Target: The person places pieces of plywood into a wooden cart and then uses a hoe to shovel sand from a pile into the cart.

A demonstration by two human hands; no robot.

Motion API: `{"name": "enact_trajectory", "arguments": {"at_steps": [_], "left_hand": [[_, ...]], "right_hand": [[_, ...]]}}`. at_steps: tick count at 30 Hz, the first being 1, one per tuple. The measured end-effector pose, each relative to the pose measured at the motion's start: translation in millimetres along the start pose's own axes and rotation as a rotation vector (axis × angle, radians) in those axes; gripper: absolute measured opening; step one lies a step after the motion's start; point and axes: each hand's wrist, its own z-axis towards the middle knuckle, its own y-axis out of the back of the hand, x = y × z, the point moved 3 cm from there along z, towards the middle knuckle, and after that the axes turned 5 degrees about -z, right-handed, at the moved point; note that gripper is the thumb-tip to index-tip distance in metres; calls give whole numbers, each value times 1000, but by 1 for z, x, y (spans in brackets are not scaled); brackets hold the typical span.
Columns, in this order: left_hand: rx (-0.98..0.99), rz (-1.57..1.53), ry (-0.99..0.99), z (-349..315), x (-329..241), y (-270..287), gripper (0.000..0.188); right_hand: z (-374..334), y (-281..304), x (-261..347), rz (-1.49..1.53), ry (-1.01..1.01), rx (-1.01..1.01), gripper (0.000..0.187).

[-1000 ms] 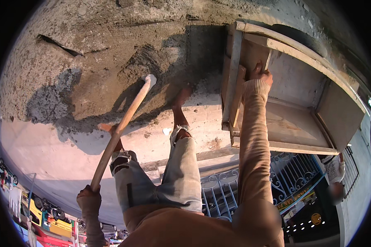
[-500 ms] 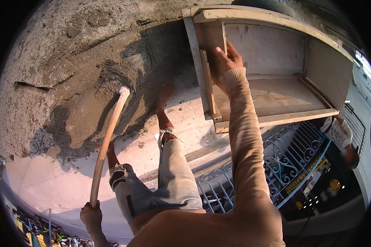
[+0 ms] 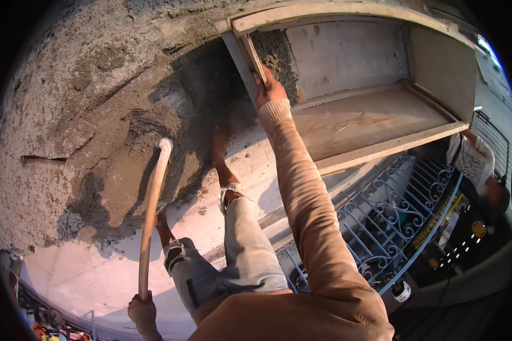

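My left hand (image 3: 142,310) is closed around the lower end of a long wooden handle (image 3: 152,213). The handle's pale top end rests at the wet grey mortar (image 3: 128,170); any tool head there is buried or hidden. My right arm reaches up to a large wooden box (image 3: 358,116), open toward me. At its left end my right hand (image 3: 271,91) grips the edge of an upright wooden board (image 3: 254,59), seen nearly edge-on. Just right of that board, grey mortar (image 3: 279,59) shows inside the box.
My bare feet stand between the mortar and a pale ledge (image 3: 96,273). Below the box runs a blue scrolled metal railing (image 3: 381,216). Another person (image 3: 475,156) at the right has a hand by the box's lower right corner. A white bucket (image 3: 401,291) sits lower right.
The board under my right hand has turned and shifted left against the box's end, uncovering mortar behind it. My left hand keeps its hold on the handle. The view has shifted somewhat.
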Motion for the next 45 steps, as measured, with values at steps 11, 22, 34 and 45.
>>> {"name": "enact_trajectory", "arguments": {"at_steps": [11, 22, 34, 45], "left_hand": [[14, 28, -8, -9, 0, -6, 44], [110, -127, -65, -48, -35, 69, 51], [131, -742, -407, -90, 28, -20, 38], [70, -926, -434, 11, -16, -26, 47]], "right_hand": [[5, 25, 12, 63, 17, 118, 47], [-204, -53, 84, 278, -98, -125, 64], [-312, -82, 244, 1164, -675, 298, 44], [-224, -285, 192, 992, -1036, 452, 40]]}}
